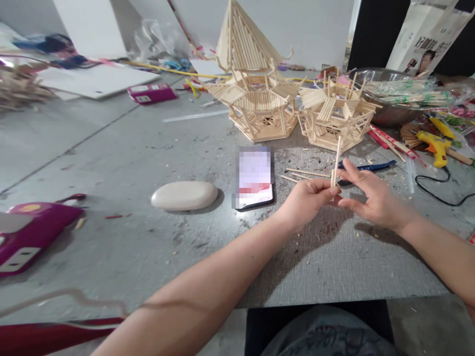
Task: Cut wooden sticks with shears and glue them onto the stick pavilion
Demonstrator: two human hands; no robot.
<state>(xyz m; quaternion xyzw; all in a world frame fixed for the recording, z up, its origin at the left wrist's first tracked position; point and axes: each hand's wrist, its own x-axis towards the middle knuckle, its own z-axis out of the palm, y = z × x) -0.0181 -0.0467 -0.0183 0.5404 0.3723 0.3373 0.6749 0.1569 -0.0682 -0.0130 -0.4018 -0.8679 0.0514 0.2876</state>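
Scuffed grey tabletop (122, 158) spreads before the person (326, 331) I'm watching, whose left hand (313, 195) pinches thin wooden sticks (338, 154) upright on the near side of the smaller stick model (326, 110), while the right hand (371, 195) is loosely open, fingers parted, just beside them.

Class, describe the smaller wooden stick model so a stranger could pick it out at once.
On the grey table, look past the stick in the left hand to the smaller stick model. It stands between the taller stick model and the metal bowl. Unlike its pointed-roofed neighbour, it has bare sticks poking up on top.
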